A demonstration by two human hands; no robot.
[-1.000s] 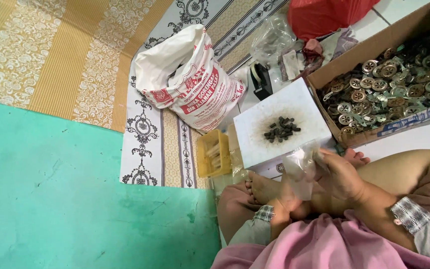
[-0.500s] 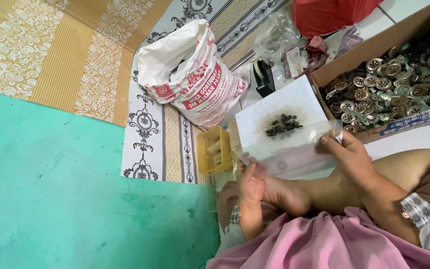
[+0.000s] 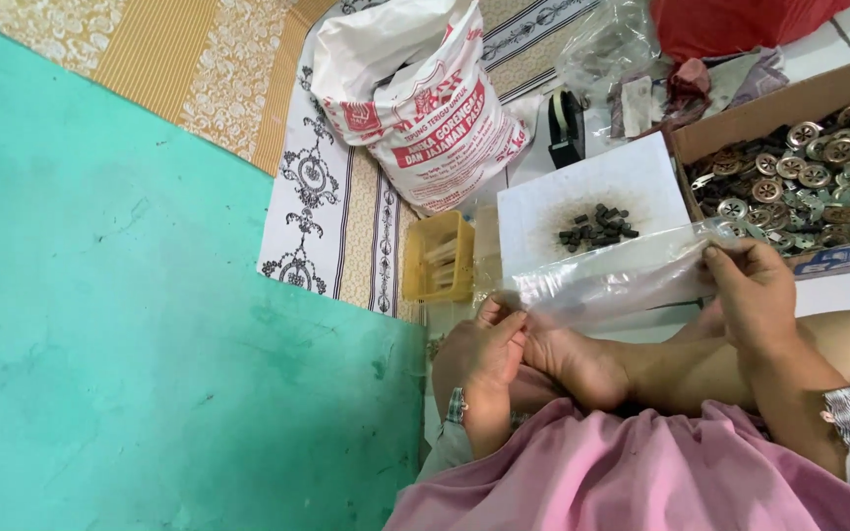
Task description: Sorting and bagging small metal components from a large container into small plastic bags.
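Observation:
My left hand pinches one end of a clear plastic bag, and my right hand grips the other end. The bag is stretched flat between them, above my bare foot and crossed legs. Just beyond the bag lies a white sheet with a small heap of dark pieces. Pink cloth covers my lap.
A cardboard box of round metal parts stands at the right. A yellow basket, a white printed sack, a black tape dispenser, crumpled clear bags and a red bag lie around. A patterned mat borders the teal floor.
My hands were close together over my lap. They have moved apart, the right one up toward the box, and the clear bag is now pulled out between them.

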